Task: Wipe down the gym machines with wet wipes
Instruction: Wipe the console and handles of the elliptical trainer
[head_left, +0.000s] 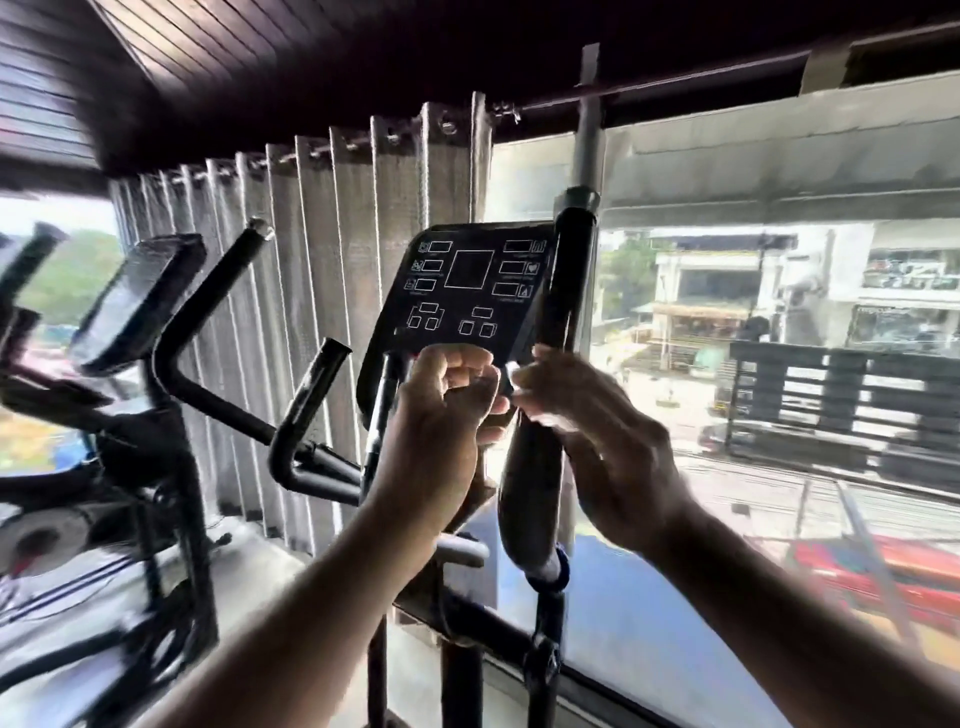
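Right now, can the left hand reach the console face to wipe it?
Probably yes: the left hand is raised at the console's lower edge, nothing between them; the handlebar stands to the right, clear of that path.

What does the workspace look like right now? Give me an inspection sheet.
Surface: black console with white outlined boxes; no smears discernible.
Job's things: small white scrap between the hands, possibly a wipe; too blurred to confirm.
Clutter: nothing seen.
Grips: left hand curled at the console's lower edge; right hand blurred, at the black handlebar; hold unclear for both.
Cables: possibly a cord on the floor by the curtain.
Surroundings: window onto a street; second machine at left.
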